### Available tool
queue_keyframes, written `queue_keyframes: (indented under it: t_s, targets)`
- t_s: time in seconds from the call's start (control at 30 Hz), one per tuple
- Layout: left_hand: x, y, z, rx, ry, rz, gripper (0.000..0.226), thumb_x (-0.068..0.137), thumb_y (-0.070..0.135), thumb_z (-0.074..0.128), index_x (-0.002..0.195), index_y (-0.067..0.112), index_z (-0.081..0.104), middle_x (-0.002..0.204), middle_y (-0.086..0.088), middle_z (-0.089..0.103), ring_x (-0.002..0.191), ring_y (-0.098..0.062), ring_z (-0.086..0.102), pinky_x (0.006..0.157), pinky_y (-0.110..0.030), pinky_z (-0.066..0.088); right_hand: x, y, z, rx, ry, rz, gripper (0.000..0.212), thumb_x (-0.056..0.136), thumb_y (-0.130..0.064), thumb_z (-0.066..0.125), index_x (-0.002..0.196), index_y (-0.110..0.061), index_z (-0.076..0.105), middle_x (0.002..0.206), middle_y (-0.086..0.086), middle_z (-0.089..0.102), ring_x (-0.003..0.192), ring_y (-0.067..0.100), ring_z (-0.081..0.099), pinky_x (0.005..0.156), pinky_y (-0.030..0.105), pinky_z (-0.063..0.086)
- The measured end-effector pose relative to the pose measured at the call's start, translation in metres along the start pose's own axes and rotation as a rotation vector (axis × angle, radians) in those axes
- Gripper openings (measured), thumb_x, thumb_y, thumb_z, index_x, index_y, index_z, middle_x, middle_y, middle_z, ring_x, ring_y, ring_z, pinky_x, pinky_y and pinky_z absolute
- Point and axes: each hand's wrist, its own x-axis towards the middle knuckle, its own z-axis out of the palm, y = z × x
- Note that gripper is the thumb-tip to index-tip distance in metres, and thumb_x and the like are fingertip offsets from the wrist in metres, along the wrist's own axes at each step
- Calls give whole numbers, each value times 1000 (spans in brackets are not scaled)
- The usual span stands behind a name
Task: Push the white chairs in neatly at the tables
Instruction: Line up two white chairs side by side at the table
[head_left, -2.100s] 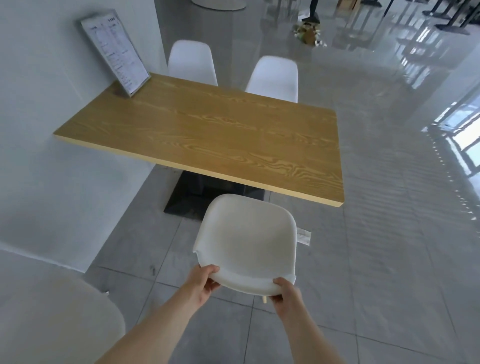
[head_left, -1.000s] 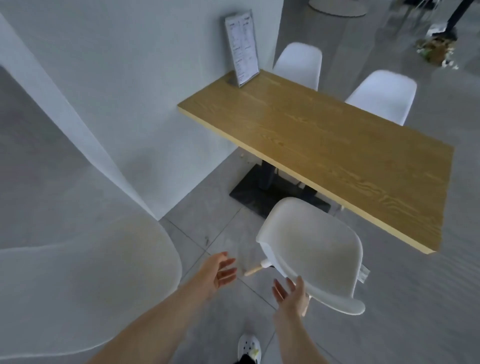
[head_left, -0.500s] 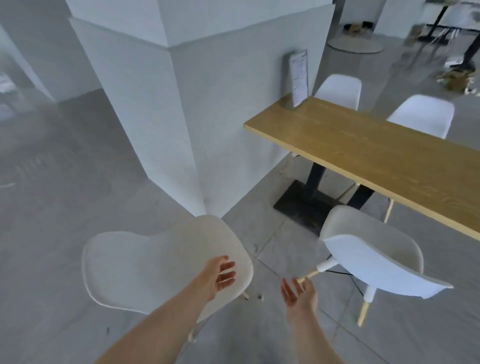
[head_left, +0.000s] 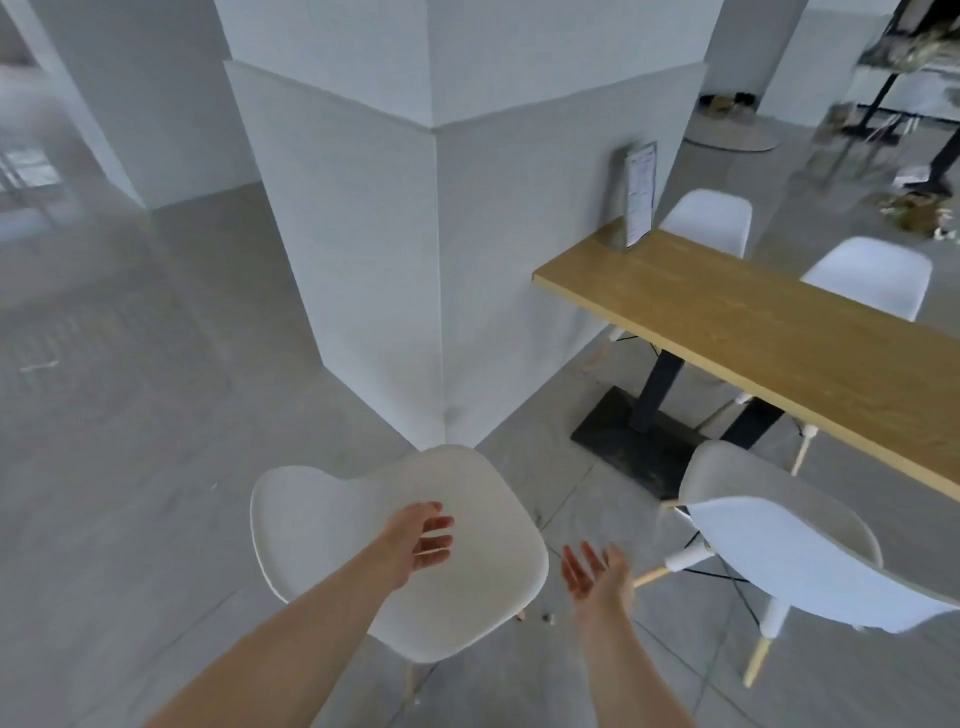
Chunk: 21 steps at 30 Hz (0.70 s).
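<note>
A white chair (head_left: 467, 587) stands loose on the floor below me, out by the pillar's corner and away from the wooden table (head_left: 769, 332). My left hand (head_left: 421, 540) hovers open over its seat, fingers spread. My right hand (head_left: 597, 574) is open too, palm up, just past the seat's right edge. Another white chair (head_left: 779, 556) sits at the table's near side on the right, its front under the table edge. Two more white chairs (head_left: 711, 218) (head_left: 872, 283) stand on the table's far side.
A big white pillar (head_left: 415, 234) rises straight ahead, its corner close to the loose chair. A menu stand (head_left: 639, 195) leans on the table against the pillar. The table's black base (head_left: 623, 441) rests on the grey tiles. Other tables stand far right.
I let go of the chair at the table and turned left. The loose chair by the pillar came into view, and both open hands now reach toward it.
</note>
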Motion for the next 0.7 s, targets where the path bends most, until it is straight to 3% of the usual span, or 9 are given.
queue_keyframes:
  t_s: [0.17,0.3,0.47,0.7]
  targets:
    - [24,24,-38,35,-89,-4,20,94,15,50,112,10,58,96,-9,66,74,-26,61,64,-34,55,-14,31,29,78,7,-56,32,99,-21,38,129,-11,42,115,14,59,74,29,62,60,36,49]
    - [43,41,-82,158,-204,-41,23,92,14,51,113,9,60,102,-12,68,77,-29,63,67,-36,57,-29,85,32,161,108,-69,19,98,-21,38,115,-13,41,119,14,55,72,28,61,48,29,52]
    - [64,78,-159,227,-139,-39,21,94,15,50,112,9,59,98,-10,68,78,-28,62,68,-36,55,-76,183,54,254,130,47,27,97,-24,40,121,-12,42,120,16,56,75,31,62,50,29,55]
    - [68,90,-157,315,-241,-59,21,95,16,49,113,9,57,104,-11,66,84,-30,62,70,-38,56,-84,166,57,342,229,-102,41,97,-18,38,137,-9,40,118,15,54,74,30,61,61,36,53]
